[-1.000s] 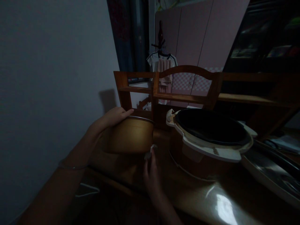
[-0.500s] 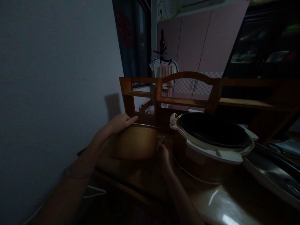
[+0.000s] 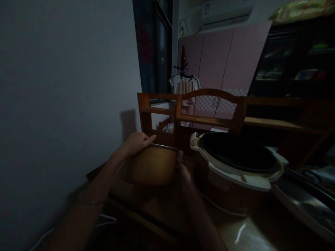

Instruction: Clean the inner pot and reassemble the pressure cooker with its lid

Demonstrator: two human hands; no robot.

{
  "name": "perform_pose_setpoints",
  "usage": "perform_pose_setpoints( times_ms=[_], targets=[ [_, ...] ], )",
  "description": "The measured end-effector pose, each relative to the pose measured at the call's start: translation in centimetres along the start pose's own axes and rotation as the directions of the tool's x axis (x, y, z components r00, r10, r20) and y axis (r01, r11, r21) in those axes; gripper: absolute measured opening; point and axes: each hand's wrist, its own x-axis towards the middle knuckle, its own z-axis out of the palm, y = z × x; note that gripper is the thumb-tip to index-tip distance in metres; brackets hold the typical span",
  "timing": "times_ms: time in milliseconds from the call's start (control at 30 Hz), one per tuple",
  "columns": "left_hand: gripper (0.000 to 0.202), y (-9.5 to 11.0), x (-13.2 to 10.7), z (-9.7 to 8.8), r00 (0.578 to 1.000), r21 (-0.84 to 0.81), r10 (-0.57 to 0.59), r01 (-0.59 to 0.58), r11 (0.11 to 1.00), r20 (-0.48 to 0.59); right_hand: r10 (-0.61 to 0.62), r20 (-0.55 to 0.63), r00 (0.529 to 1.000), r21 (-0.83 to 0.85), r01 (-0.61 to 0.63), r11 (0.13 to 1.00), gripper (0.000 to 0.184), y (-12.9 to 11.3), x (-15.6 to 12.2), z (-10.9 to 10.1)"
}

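Observation:
A gold-brown inner pot (image 3: 154, 164) stands on the dark wooden table (image 3: 167, 209) in dim light. My left hand (image 3: 137, 143) grips its far left rim, fingers curled over the edge. My right hand (image 3: 184, 170) is pressed against the pot's right side, pinching a small pale cloth or wad (image 3: 180, 156) at the rim. Just to the right stands the open rice cooker (image 3: 235, 167), with its dark bowl-shaped cavity and white collar.
The cooker's open lid (image 3: 303, 202) lies at the right. A wooden shelf rack (image 3: 193, 115) stands behind the pot. A grey wall (image 3: 65, 87) closes the left side. A white cable (image 3: 104, 219) hangs below the table edge. Clothes (image 3: 184, 87) hang by pink cupboards behind.
My right hand has risen from the pot's lower right side to its right rim with the pale wad. The view has tilted up slightly. My left hand stays on the rim.

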Motion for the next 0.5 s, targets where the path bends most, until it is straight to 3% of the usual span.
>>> perform_pose_setpoints(
  times_ms=[133,367,500],
  targets=[
    [0.07,-0.2,0.1,0.0,1.0,0.005,-0.004,0.004,1.0,-0.005,0.015,-0.057,0.998,0.025,-0.014,1.0,0.054,-1.0,-0.6,-0.3],
    [0.071,-0.4,0.5,0.0,1.0,0.013,-0.022,0.022,1.0,0.008,0.013,0.004,1.0,0.015,-0.013,1.0,0.045,-1.8,-1.0,-0.5],
    [0.071,-0.3,0.7,0.0,1.0,0.024,-0.015,0.015,1.0,0.011,-0.015,-0.033,0.999,-0.027,0.014,1.0,0.043,-1.4,-1.1,-0.9]
  ],
)
